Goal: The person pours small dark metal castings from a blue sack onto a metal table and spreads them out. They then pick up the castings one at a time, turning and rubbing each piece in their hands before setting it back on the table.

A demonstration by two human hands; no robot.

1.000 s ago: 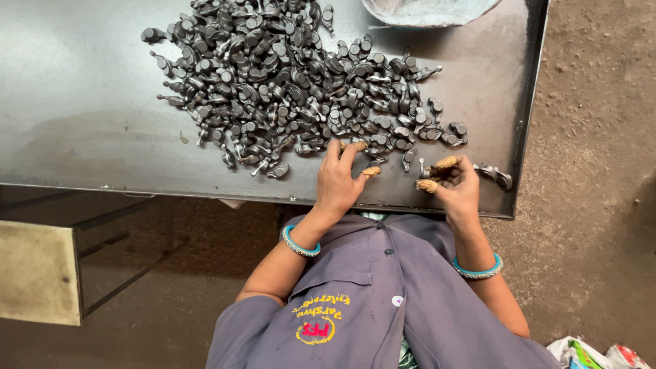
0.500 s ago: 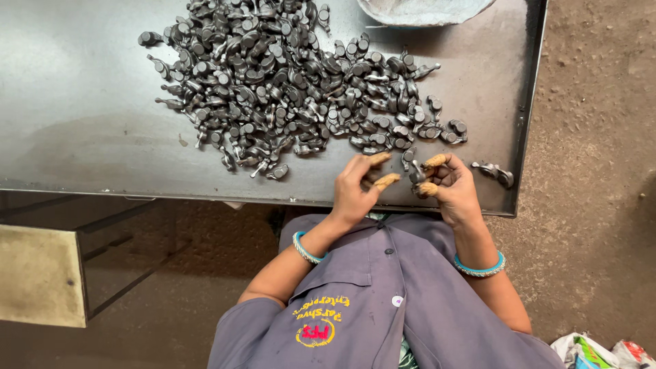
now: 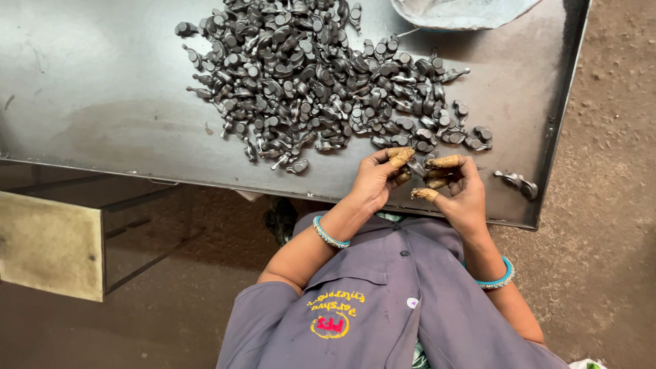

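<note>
A big heap of small dark metal parts (image 3: 321,75) lies on a dark steel table (image 3: 102,102). At the table's near edge, just below the heap, my left hand (image 3: 374,179) and my right hand (image 3: 459,191) meet. Together they pinch one small metal part (image 3: 418,168) between fingertips that wear tan finger covers. Each wrist carries a teal bangle. The part is mostly hidden by the fingers.
One loose metal part (image 3: 517,182) lies alone near the table's right corner. The rim of a grey bowl (image 3: 465,10) shows at the top edge. Under the table's left side are a pale board (image 3: 48,242) and a metal frame. Bare dirt floor (image 3: 615,171) lies to the right.
My left hand left the edge of the heap and came over to my right hand. Both hands now hold the small part between them.
</note>
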